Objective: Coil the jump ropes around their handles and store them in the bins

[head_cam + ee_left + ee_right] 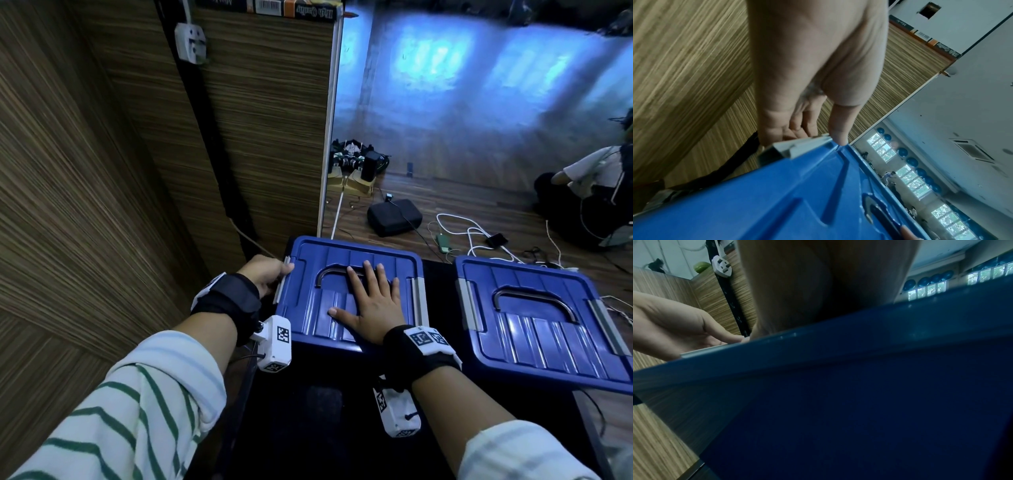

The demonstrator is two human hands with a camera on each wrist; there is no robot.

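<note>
Left hand (265, 274) pinches left bin's (308, 329) grey latch (283, 279) | right hand (371, 305) flat, fingers spread, on lid

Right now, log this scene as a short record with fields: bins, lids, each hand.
bins: two blue, left bin and right bin, side by side
lids: both on
left hand: grips grey latch on left bin's left edge
right hand: flat on left bin's lid, fingers spread
jump ropes: none visible
</note>
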